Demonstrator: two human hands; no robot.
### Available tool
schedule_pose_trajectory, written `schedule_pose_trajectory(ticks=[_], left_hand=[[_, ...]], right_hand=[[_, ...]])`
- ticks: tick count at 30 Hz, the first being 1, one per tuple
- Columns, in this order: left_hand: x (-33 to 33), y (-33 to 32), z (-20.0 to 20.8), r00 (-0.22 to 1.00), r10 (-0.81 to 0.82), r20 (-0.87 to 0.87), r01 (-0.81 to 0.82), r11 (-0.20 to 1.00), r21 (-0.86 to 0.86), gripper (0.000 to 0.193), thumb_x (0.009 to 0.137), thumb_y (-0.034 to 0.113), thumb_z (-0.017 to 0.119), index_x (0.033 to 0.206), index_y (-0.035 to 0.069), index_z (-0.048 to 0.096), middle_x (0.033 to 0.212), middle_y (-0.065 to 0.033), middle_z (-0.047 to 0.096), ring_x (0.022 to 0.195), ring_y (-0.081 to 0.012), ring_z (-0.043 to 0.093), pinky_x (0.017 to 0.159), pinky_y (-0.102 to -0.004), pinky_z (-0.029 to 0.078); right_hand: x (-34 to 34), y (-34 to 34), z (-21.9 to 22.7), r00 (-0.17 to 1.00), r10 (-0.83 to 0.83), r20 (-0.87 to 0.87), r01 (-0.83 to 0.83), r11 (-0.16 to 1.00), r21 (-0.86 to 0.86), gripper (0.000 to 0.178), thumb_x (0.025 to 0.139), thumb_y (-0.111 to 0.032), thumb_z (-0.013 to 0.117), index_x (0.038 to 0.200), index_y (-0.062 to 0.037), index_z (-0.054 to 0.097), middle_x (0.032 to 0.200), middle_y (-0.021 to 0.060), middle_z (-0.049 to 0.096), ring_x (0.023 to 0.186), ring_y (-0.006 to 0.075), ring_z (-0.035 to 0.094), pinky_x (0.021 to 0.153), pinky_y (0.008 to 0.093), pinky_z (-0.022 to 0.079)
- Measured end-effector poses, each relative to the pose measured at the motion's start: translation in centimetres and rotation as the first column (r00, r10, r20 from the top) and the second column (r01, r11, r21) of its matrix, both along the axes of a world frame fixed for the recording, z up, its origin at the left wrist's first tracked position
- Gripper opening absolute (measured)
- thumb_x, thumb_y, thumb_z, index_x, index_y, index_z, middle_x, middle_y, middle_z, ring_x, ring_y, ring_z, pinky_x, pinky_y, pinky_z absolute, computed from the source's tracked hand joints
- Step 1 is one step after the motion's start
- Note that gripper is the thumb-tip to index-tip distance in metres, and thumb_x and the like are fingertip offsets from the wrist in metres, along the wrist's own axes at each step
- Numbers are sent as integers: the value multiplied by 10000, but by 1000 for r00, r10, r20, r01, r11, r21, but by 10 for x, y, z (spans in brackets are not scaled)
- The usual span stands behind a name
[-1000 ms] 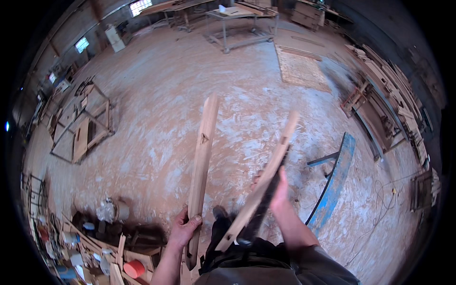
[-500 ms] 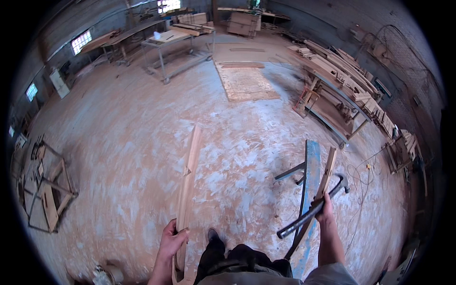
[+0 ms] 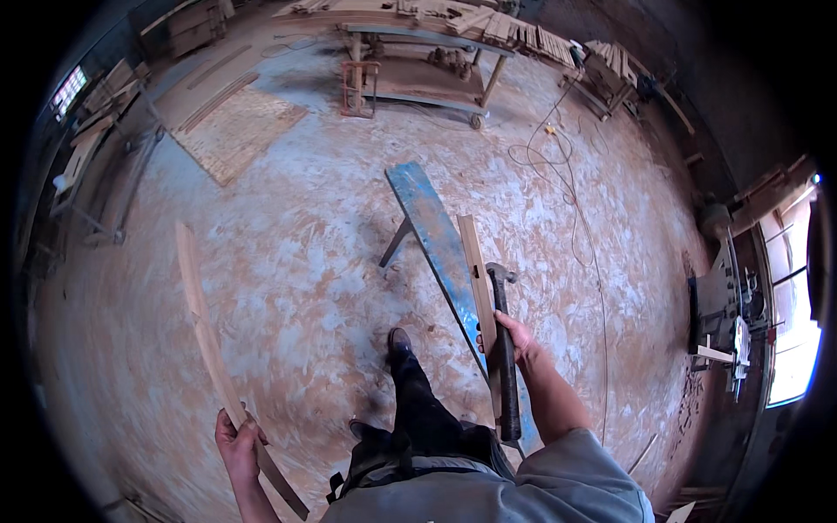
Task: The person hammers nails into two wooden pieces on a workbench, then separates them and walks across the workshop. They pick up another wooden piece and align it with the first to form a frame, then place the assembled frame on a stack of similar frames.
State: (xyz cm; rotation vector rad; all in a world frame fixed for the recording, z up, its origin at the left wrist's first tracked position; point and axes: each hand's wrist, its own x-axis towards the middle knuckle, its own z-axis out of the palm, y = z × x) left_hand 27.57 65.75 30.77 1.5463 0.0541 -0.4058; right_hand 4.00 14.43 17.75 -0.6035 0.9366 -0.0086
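Note:
My left hand [image 3: 239,442] is closed around a long, pale wooden strip [image 3: 208,344], gripping it below its middle while the far end points up and away to the left. On the other side, my right hand [image 3: 508,338] grips a second wooden strip [image 3: 475,261] together with a claw hammer [image 3: 503,366]. The hammer has a black handle and its head is at the far end, beside the strip. Both lie side by side, pointing away from me. Beneath them stands a narrow blue bench [image 3: 433,228] with worn paint.
Ahead is a wheeled workbench [image 3: 418,33] loaded with wooden pieces. A sheet of board [image 3: 237,131] lies on the floor at the far left. A cable [image 3: 571,187] loops over the floor to the right. A machine [image 3: 728,301] stands by the bright window at right.
My view has swung to the right, bringing the window and machine in. The blue bench now lies nearer the middle. Both hands keep their holds; the hammer has turned to lie along the right strip.

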Motion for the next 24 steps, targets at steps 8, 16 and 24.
schedule_pose_trajectory(ticks=[8, 16, 24], left_hand=[[80, -171, 6, 984, -155, -90, 168, 972, 164, 312, 783, -46, 589, 1077, 48, 547, 815, -25, 588, 603, -100, 561, 537, -259, 481], [137, -279, 11, 948, -314, -48, 317, 944, 89, 304, 783, -32, 644, 1066, 19, 546, 851, -17, 589, 719, -90, 575, 638, -252, 482], [215, -363, 6, 902, -429, -38, 428, 885, 183, 361, 803, 52, 719, 1124, -10, 569, 941, -40, 644, 817, -95, 598, 725, -265, 501]], right_hand=[[79, -78, -44, 993, 100, 66, -111, 977, 182, 559, 922, -432, 618, 1228, 26, 519, 970, 233, 649, 830, 353, 671, 745, 474, 583], [181, -125, 8, 939, 131, 319, -197, 962, 187, 573, 920, -436, 613, 1213, 49, 525, 978, 248, 642, 844, 353, 674, 735, 456, 571], [320, -149, 65, 876, -48, 480, 0, 995, 101, 561, 934, -463, 581, 1218, 18, 525, 985, 217, 640, 862, 355, 678, 742, 473, 576]])
